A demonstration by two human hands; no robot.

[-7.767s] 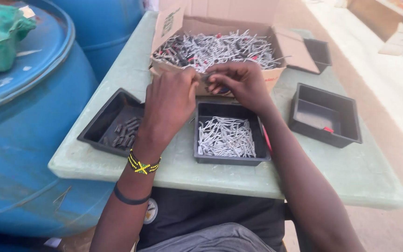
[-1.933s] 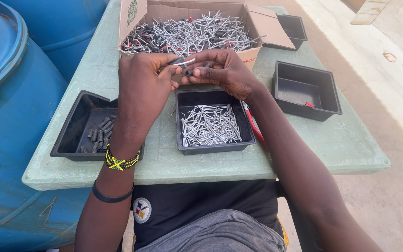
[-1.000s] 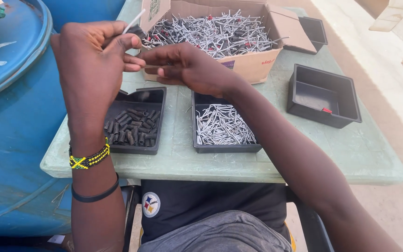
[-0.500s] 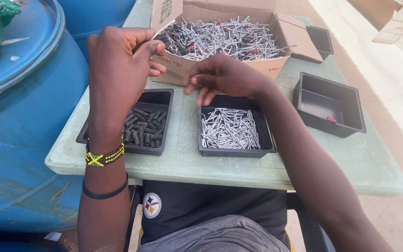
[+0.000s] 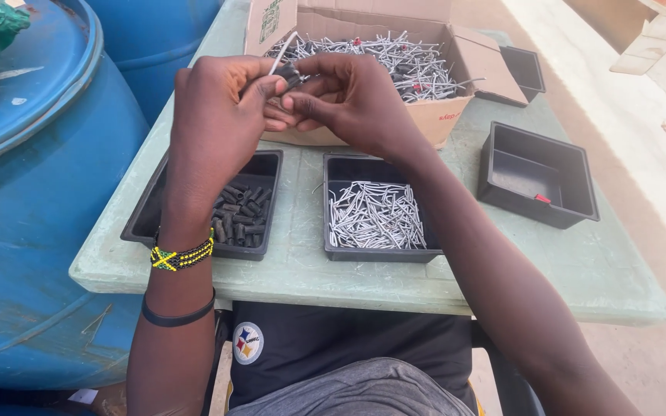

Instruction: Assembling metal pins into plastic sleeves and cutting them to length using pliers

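Note:
My left hand point(image 5: 217, 123) and my right hand point(image 5: 352, 100) meet above the table, in front of an open cardboard box point(image 5: 433, 119) full of bent metal wire pieces. Together the fingers pinch one thin metal wire piece point(image 5: 283, 55) with a small dark sleeve on it. Below the left hand lies a black tray point(image 5: 142, 223) of small dark cylindrical sleeves. Under the right forearm sits a second black tray point(image 5: 333, 166) holding several bare silver wire pieces.
A third black tray point(image 5: 537, 173) with a small red bit stands at the right, and another one point(image 5: 522, 69) lies behind the box. The pale green table point(image 5: 595, 262) ends close to me. Large blue drums point(image 5: 32, 200) stand tight against its left side.
My right hand rose from over the middle tray and joined the left hand; both now grip the wire piece together in front of the box.

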